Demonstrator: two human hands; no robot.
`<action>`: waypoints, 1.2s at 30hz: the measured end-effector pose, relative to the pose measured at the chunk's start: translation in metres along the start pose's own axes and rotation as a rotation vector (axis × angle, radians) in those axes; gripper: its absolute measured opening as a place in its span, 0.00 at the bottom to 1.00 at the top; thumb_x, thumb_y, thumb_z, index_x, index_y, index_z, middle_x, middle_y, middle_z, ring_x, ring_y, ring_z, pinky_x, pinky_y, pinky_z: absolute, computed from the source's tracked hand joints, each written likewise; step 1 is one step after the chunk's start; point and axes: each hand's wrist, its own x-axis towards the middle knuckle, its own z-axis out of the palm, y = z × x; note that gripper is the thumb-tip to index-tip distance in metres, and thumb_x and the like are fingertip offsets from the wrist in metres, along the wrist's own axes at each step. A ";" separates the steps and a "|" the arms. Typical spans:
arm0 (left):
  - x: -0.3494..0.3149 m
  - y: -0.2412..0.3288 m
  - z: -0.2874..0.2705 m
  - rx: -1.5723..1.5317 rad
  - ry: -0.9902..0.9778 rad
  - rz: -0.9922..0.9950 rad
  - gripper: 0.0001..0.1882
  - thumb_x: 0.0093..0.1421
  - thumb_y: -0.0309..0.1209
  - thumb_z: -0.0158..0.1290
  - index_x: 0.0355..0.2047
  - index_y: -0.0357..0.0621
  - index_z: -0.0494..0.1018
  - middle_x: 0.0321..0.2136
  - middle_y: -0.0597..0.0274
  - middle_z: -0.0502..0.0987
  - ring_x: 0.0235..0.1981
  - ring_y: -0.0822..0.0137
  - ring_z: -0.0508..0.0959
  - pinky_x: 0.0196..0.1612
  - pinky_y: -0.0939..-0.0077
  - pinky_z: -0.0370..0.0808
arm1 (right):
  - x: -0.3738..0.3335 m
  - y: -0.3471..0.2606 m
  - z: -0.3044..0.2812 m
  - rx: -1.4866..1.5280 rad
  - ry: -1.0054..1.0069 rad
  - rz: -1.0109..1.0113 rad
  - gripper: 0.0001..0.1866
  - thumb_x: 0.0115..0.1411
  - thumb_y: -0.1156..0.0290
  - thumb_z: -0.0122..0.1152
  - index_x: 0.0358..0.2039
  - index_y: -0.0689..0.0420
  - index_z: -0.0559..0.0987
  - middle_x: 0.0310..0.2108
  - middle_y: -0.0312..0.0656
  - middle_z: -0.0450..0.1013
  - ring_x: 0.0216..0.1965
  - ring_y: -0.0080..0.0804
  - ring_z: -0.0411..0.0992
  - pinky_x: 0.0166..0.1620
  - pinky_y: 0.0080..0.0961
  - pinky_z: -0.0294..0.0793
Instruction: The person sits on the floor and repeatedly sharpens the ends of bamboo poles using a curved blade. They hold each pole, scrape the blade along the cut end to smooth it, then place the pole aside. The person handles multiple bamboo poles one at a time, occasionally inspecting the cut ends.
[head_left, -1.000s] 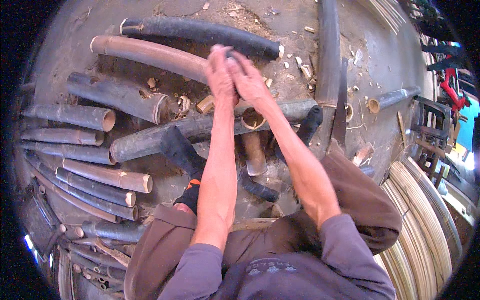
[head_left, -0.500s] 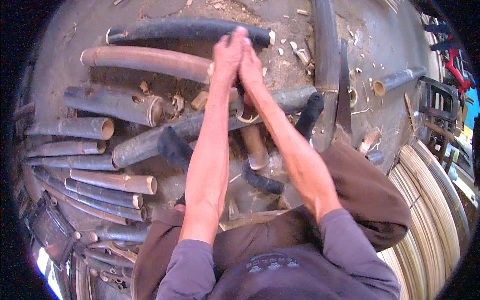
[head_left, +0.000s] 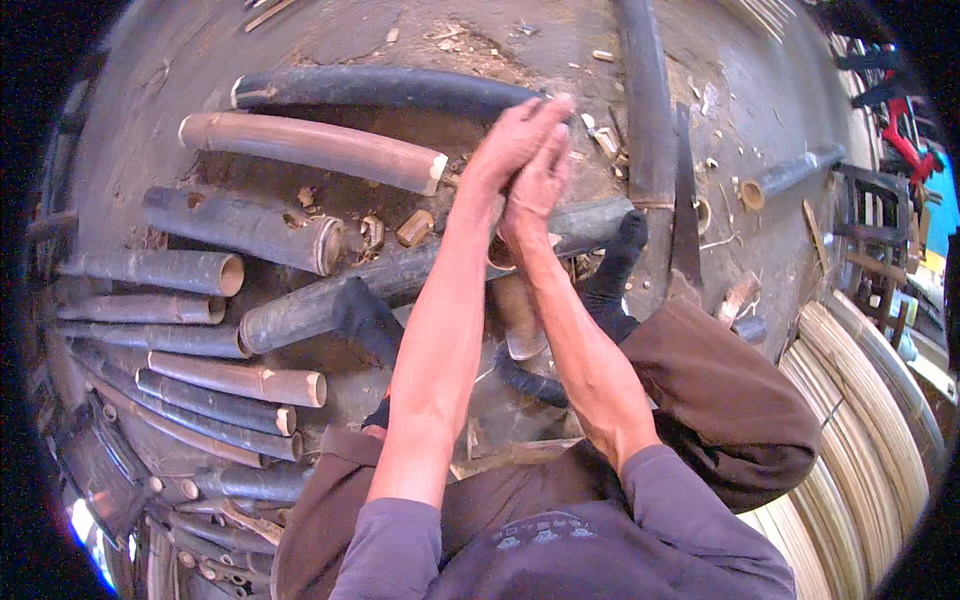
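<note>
My left hand (head_left: 512, 148) and my right hand (head_left: 538, 190) are pressed palm to palm, fingers stretched out and pointing away. Nothing shows between them, though the inner palms are hidden. Below the hands, a long grey-green bamboo pole (head_left: 320, 300) lies crosswise. One dark-socked foot (head_left: 365, 322) is against its left part, the other (head_left: 622, 245) by its right end. A shorter brown bamboo piece (head_left: 518, 315) sits under the pole between my forearms. Beyond the hands, a dark bamboo length (head_left: 380, 88) runs behind the fingertips, with a reddish-brown one (head_left: 310, 145) nearer.
A bamboo tube with holes (head_left: 240, 228) lies at left, above several stacked bamboo lengths (head_left: 150, 270). A saw (head_left: 686, 200) rests beside a thick upright-running pole (head_left: 648, 110) at right. A bundle of split strips (head_left: 850, 420) fills the lower right. Wood chips (head_left: 603, 140) litter the floor.
Both joined hands have shifted to the right and slightly nearer, tilting rightward. The left hand now lies more over the right. The view has moved a little, shifting the bamboo in the picture.
</note>
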 end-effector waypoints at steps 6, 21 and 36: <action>-0.058 -0.004 -0.038 -0.219 0.581 -0.177 0.27 0.65 0.50 0.48 0.42 0.34 0.75 0.37 0.55 0.78 0.40 0.65 0.73 0.47 0.70 0.69 | -0.013 0.020 0.000 -0.518 -0.619 0.165 0.34 0.65 0.43 0.46 0.58 0.59 0.69 0.53 0.56 0.70 0.57 0.47 0.68 0.58 0.34 0.65; -0.067 -0.022 -0.025 -0.599 0.759 -0.180 0.21 0.67 0.46 0.45 0.39 0.38 0.71 0.37 0.63 0.72 0.38 0.71 0.70 0.44 0.73 0.69 | -0.004 0.010 -0.010 -0.687 -0.795 0.091 0.29 0.63 0.47 0.54 0.57 0.52 0.72 0.52 0.44 0.74 0.54 0.35 0.70 0.56 0.28 0.67; -0.008 0.005 0.042 -0.047 -0.233 -0.260 0.35 0.56 0.56 0.54 0.48 0.34 0.75 0.43 0.48 0.78 0.46 0.60 0.76 0.51 0.67 0.71 | 0.005 -0.008 -0.052 -0.380 -0.007 0.004 0.33 0.70 0.44 0.34 0.61 0.59 0.63 0.55 0.45 0.65 0.54 0.32 0.66 0.55 0.30 0.67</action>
